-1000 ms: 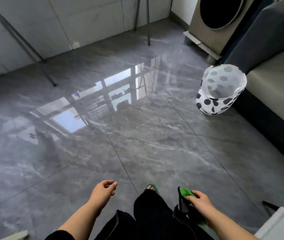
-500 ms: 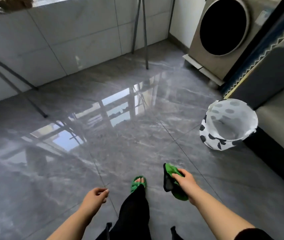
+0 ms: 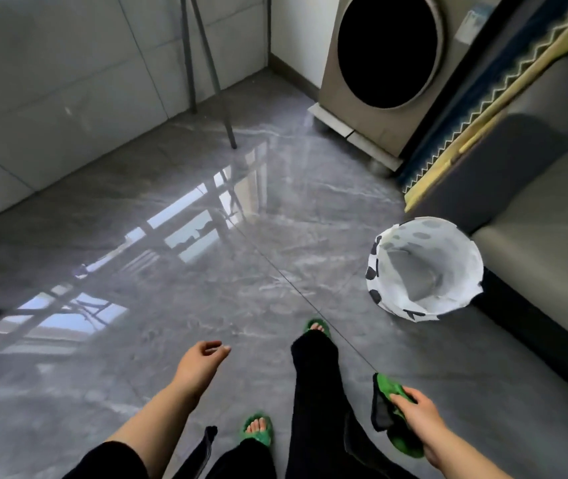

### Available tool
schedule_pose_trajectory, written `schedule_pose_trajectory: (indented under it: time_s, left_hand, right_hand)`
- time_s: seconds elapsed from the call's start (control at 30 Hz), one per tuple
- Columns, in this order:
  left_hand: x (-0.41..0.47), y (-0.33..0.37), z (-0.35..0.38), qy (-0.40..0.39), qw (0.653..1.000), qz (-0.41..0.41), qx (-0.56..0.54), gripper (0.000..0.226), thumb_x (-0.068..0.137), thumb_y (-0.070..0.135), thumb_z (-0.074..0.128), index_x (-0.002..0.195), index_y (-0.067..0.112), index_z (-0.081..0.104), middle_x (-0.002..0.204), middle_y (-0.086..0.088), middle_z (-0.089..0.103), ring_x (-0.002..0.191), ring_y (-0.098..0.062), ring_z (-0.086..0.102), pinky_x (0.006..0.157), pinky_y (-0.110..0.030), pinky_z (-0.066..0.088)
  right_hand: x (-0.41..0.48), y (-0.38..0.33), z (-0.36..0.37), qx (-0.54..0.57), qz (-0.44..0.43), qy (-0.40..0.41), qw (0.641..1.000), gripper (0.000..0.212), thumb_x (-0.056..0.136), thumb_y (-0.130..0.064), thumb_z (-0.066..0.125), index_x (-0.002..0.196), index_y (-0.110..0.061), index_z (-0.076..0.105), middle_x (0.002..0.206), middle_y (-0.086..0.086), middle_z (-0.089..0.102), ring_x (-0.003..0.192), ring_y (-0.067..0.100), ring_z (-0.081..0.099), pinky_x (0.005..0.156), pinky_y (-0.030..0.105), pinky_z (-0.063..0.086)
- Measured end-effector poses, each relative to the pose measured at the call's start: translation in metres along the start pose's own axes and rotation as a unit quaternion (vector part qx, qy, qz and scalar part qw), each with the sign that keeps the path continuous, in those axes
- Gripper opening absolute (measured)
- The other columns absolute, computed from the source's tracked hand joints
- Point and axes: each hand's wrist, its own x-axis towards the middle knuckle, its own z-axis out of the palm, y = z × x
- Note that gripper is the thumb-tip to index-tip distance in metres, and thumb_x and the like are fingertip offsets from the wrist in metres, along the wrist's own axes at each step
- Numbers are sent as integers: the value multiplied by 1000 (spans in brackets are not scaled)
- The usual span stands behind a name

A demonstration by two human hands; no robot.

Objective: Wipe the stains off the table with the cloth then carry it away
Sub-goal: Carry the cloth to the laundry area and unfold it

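A green and black cloth (image 3: 384,406) hangs crumpled from my right hand (image 3: 420,414), which grips it low at the right, above the glossy grey floor. My left hand (image 3: 197,364) swings free at the lower middle, fingers loosely curled, holding nothing. No table is in view.
A white basket with black spots (image 3: 424,267) stands on the floor ahead right, beside a grey sofa (image 3: 548,243). A washing machine (image 3: 386,60) sits in the far corner. Metal stand legs (image 3: 206,70) rise at the back wall. My feet wear green slippers (image 3: 317,328).
I have walked forward: the basket and washing machine are closer. My right hand with the cloth has swung back to my side, and my left hand has swung forward.
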Motion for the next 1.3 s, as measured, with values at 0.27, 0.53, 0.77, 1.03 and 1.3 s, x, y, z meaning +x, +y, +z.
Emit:
schedule_pose_trajectory:
  time_s: [0.27, 0.53, 0.77, 1.03, 1.3]
  left_hand:
    - [72, 125, 33, 16, 999, -40, -26, 42, 90, 24, 69, 126, 8, 56, 122, -14, 62, 110, -29, 59, 93, -41, 46]
    - [138, 215, 21, 70, 996, -52, -16, 37, 89, 21, 70, 122, 7, 60, 114, -13, 66, 102, -25, 60, 89, -34, 45]
    - [234, 319, -22, 56, 997, -45, 2, 37, 89, 22, 69, 122, 6, 60, 112, -14, 66, 105, -28, 61, 94, -37, 46]
    - [336, 492, -46, -31, 993, 36, 110, 31, 91, 26, 67, 117, 11, 65, 110, -11, 69, 103, -23, 63, 80, -27, 43]
    - [419, 653, 3, -112, 986, 77, 93, 30, 91, 31, 66, 116, 15, 65, 110, -5, 66, 99, -16, 62, 85, -33, 44]
  right_hand:
    - [94, -144, -18, -19, 1, -13, 1000, 45, 89, -17, 63, 131, -9, 50, 117, 13, 60, 102, 32, 58, 84, 35, 45]
    - [154, -376, 12, -22, -122, -48, 991, 24, 80, -28, 70, 96, -20, 56, 90, 1, 58, 77, 17, 55, 63, 30, 40]
    - [190, -518, 51, 23, -131, -31, 991, 25, 83, -28, 69, 97, -24, 48, 81, -10, 51, 69, 6, 47, 54, 25, 36]
    - [215, -568, 43, 74, -37, 10, 997, 32, 87, -22, 68, 112, -9, 52, 110, 10, 57, 94, 26, 54, 78, 33, 40]
    - [260, -595, 7, 137, 57, 92, 985, 31, 82, -12, 72, 107, 0, 60, 98, 15, 64, 84, 27, 57, 68, 32, 38]
